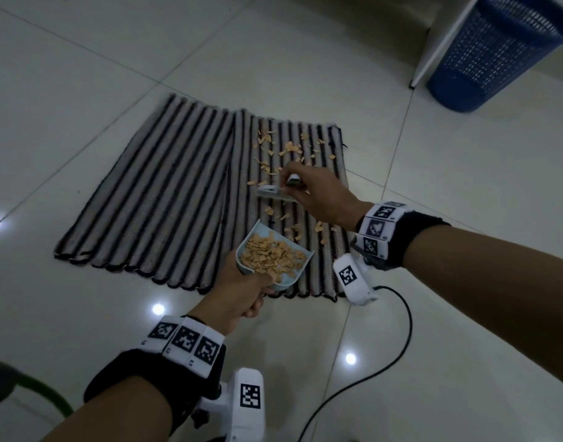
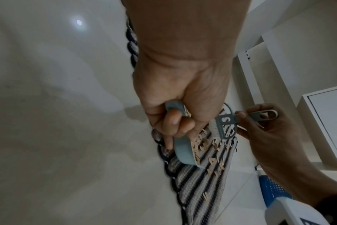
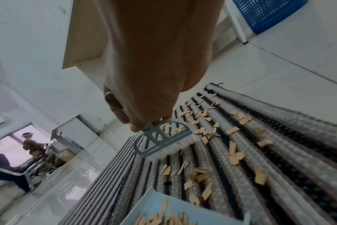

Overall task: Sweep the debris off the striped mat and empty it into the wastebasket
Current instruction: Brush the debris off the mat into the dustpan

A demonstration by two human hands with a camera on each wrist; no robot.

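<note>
A striped mat (image 1: 152, 193) lies on the tiled floor, with tan debris chips (image 1: 283, 151) scattered over its right part. My left hand (image 1: 241, 295) grips the handle of a light blue dustpan (image 1: 286, 275) at the mat's near edge; the pan holds a heap of chips (image 1: 270, 255). My right hand (image 1: 315, 196) holds a small grey-blue brush (image 1: 275, 191) by its handle, bristles down on the mat beyond the pan. In the right wrist view the brush (image 3: 162, 140) has chips on both sides of it. The blue wastebasket (image 1: 494, 52) stands on the floor at the far right.
A white furniture panel (image 1: 439, 43) stands beside the wastebasket. A black cable (image 1: 398, 346) loops over the floor near my right arm. A green and dark object (image 1: 24, 390) sits at the bottom left. People stand far off in the right wrist view (image 3: 13, 155).
</note>
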